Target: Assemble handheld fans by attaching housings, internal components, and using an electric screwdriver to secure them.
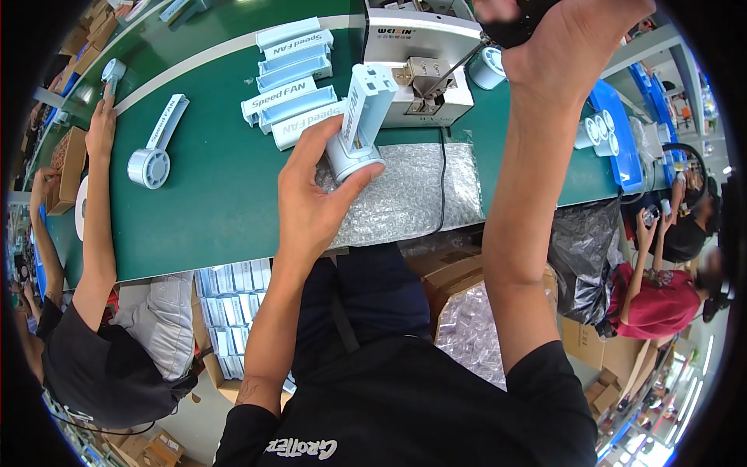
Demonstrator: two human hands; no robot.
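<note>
My left hand [307,198] is closed round the round base of a light blue handheld fan housing [366,117]. The housing stands upright over the bubble wrap, its long open handle pointing up and away. At the upper right my right hand [556,58] grips a dark electric screwdriver [520,29], partly cut off by the picture's edge. Its thin bit slants down to the front of a grey metal screw feeder [424,82]. Just left of the feeder lies a row of light blue handle shells [292,66].
A finished-looking fan [149,165] lies left on the green table [194,241]. Bubble wrap [420,187] and a black cable lie near the front edge. Round white parts [607,144] sit by a blue tray [622,167]. A co-worker's arm [97,194] reaches in at left; boxes stand below.
</note>
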